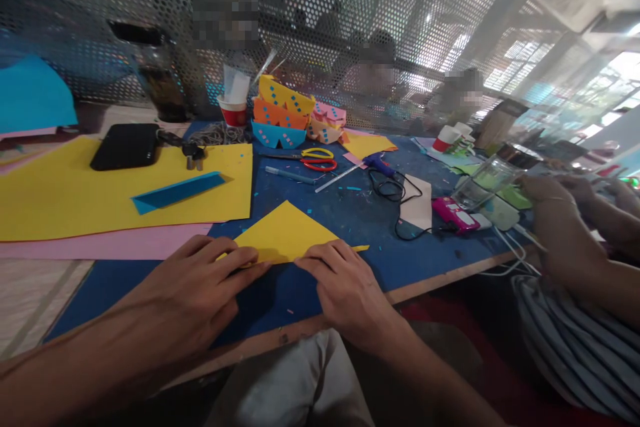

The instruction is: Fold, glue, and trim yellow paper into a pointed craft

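Note:
A yellow sheet of paper (286, 232), folded to a triangle with its peak pointing away from me, lies on the blue table top (270, 293). My left hand (210, 277) grips the near edge at its left side, fingers bent and pressed together. At the right part of that same edge my right hand (345, 280) pinches the paper with closed fingers. A thin yellow tip sticks out beyond the right fingers. Left of the triangle, a folded blue paper strip (179, 193) rests on a large yellow sheet (65, 193).
Scissors (315, 159), a pen (290, 175) and a glue gun (380, 165) with a looping cord lie behind the triangle. Folded paper boxes (280, 120) stand farther back. A phone (125, 146) and keys (193, 155) are left. Right are a glass jar (483, 180) and another person's arm (567, 233).

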### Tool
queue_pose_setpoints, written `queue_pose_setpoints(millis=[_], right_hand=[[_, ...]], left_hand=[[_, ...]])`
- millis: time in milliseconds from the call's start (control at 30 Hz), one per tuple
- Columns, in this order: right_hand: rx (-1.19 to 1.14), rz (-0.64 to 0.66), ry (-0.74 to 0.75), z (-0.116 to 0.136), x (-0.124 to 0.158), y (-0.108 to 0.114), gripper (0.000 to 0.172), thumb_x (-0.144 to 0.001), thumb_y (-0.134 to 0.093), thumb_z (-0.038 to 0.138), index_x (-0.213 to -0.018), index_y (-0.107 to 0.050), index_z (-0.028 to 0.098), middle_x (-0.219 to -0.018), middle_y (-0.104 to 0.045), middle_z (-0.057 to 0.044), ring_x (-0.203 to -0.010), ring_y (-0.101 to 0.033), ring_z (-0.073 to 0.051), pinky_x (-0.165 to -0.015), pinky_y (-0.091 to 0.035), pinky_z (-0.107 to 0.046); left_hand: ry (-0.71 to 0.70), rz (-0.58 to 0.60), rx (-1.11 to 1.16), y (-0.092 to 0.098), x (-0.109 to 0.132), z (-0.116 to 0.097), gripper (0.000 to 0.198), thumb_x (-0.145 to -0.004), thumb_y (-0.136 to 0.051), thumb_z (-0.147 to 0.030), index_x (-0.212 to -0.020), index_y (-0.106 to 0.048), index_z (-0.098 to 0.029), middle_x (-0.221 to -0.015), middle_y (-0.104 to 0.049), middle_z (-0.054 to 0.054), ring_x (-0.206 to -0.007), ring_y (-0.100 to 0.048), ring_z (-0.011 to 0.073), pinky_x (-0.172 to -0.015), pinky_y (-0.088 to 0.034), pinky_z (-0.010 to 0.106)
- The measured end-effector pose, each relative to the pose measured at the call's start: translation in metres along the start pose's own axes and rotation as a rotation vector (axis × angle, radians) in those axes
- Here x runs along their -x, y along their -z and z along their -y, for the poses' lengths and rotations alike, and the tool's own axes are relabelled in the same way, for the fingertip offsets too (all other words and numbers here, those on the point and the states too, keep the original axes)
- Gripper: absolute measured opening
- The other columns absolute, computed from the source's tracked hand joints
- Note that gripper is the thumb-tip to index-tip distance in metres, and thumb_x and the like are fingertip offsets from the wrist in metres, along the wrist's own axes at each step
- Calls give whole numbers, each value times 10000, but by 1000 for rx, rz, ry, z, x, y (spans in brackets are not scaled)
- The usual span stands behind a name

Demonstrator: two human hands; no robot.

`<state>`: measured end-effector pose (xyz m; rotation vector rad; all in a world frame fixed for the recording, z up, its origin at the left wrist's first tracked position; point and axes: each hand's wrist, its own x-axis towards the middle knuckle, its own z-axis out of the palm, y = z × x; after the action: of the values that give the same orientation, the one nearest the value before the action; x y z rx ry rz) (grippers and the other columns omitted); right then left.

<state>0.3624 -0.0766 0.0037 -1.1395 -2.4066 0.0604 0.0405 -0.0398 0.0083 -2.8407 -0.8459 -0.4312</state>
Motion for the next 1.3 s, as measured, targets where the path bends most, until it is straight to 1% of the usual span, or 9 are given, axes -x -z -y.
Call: queue_pose_setpoints(millis=[133, 367, 500, 667, 833, 900, 1033, 1167, 1300], right_hand=[[-3, -10, 8, 0, 0, 0, 581, -1009, -548, -55, -1479, -769, 206, -1371, -823, -105, -1269, -711, -300, -1127, -668, -496], [5, -26, 9, 0, -1, 0, 598, -980, -548, -67, -1459, -778, 208, -1357, -830, -97, -1250, -719, -302, -1118, -670, -494], [1, -26, 11, 0, -1, 1, 606, -969, -541, -76, -1452, -781, 203, -1357, -828, -101, -1256, -715, -299, -1125, -666, -495], [-16, -27, 15, 0, -1, 2, 611, -958, -540, -79, -1450, -788, 185, -1346, -825, -119, -1253, -713, -308, -1133, -667, -506], [-31, 2, -2, 1, -1, 3, 612, -971, -543, -70, -1469, -783, 194, -1362, -818, -123, -1269, -709, -315, -1149, -671, -534], [-28, 4, -4, 1, -1, 2, 619, -973, -538, -75, -1468, -784, 202, -1360, -819, -121, -1269, -711, -313, -1159, -669, -541], [-34, -10, -1, 0, -1, 1, 645, -955, -530, -92, -1472, -784, 199, -1355, -818, -120, -1269, -718, -307, -1160, -673, -531], [-37, -28, 12, 1, -1, 2, 633, -948, -533, -107, -1453, -788, 178, -1348, -824, -119, -1263, -721, -310, -1151, -677, -522], [-33, -33, 5, 2, -1, 3, 618, -956, -540, -107, -1444, -788, 181, -1351, -829, -108, -1276, -722, -309, -1184, -661, -518]], left_hand=[[85, 13, 2, 6, 10, 0, 558, -1068, -547, -99, -1497, -827, -321, -1444, -860, 53, -1286, -720, 356, -1133, -544, 549], [120, 76, -6, 11, 22, 4, 568, -1108, -480, -102, -1528, -797, -316, -1512, -854, 15, -1290, -720, 339, -1145, -545, 576], [111, 31, -14, 8, 26, 6, 582, -1087, -494, -99, -1507, -820, -337, -1500, -867, 2, -1271, -744, 337, -1123, -544, 556], [63, -51, 19, 2, 30, 18, 552, -1068, -550, -191, -1501, -845, -363, -1452, -901, 15, -1203, -783, 345, -1075, -554, 524], [54, -5, 137, 3, 32, 28, 577, -1053, -628, -245, -1570, -808, -425, -1472, -901, -4, -1194, -825, 334, -1046, -612, 487], [110, -18, 198, 5, 29, 25, 508, -1084, -618, -254, -1510, -836, -423, -1447, -906, -15, -1206, -829, 321, -1047, -612, 473], [298, -112, 291, 3, 16, 19, 292, -1167, -599, -355, -1273, -870, -335, -1260, -914, 1, -1150, -822, 317, -1030, -583, 474], [364, -89, 371, -2, 3, 26, 312, -1149, -624, -498, -1047, -836, -292, -1066, -865, 51, -999, -800, 321, -884, -576, 442], [438, -43, 438, -2, -5, 30, 326, -1102, -624, -495, -907, -771, -280, -914, -784, 57, -853, -728, 295, -762, -512, 400]])
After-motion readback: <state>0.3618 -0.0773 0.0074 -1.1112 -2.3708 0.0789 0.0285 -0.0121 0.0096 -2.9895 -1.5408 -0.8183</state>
